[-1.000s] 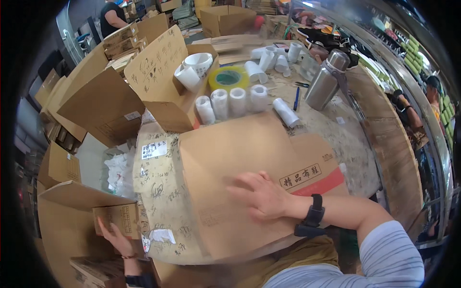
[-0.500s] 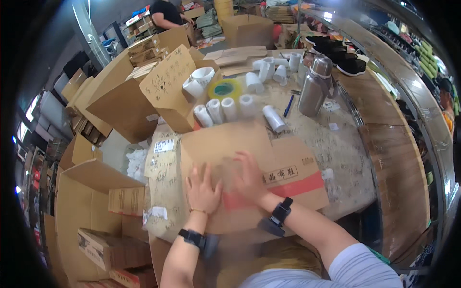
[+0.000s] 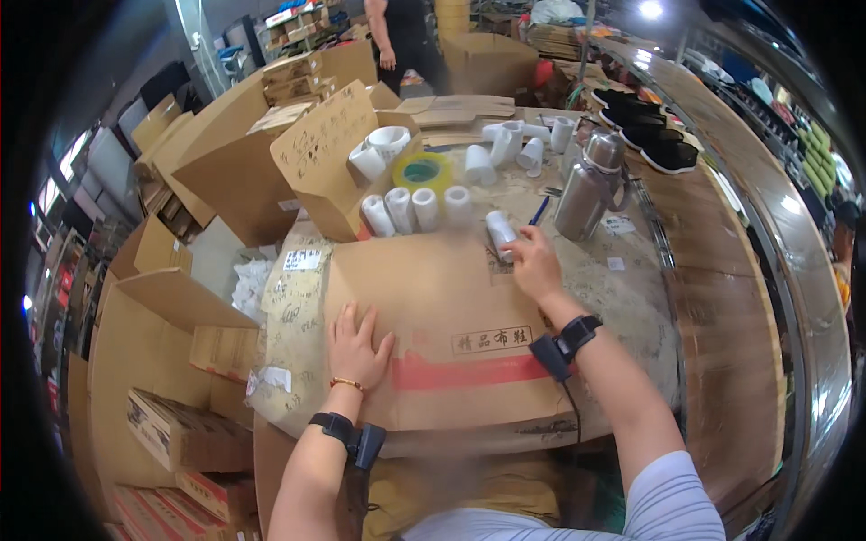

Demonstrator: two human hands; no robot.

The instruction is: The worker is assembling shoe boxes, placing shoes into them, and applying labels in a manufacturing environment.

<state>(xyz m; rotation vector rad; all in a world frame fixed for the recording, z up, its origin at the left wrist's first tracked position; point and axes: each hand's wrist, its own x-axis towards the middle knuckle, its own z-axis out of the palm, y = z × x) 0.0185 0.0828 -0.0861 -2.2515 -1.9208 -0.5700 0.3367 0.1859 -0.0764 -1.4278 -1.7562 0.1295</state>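
A flattened brown cardboard carton with a red stripe and a printed box of lettering lies on the table in front of me. My left hand rests on its left part, palm down with fingers spread. Beyond the carton's far right edge, my right hand has its fingers closed on the near end of a white label roll. The roll lies on its side, tilted away from me. Just past it are a blue pen and a steel thermos flask.
Several white rolls stand beside a yellow tape roll and an open carton. At left, a large box holds folded cartons. Black shoes line the wooden bench at right. A person stands in the background.
My right hand has left the carton and reached forward and right to the white roll. The carton now lies flatter and squarer, its lettering uncovered. My left hand stays on it.
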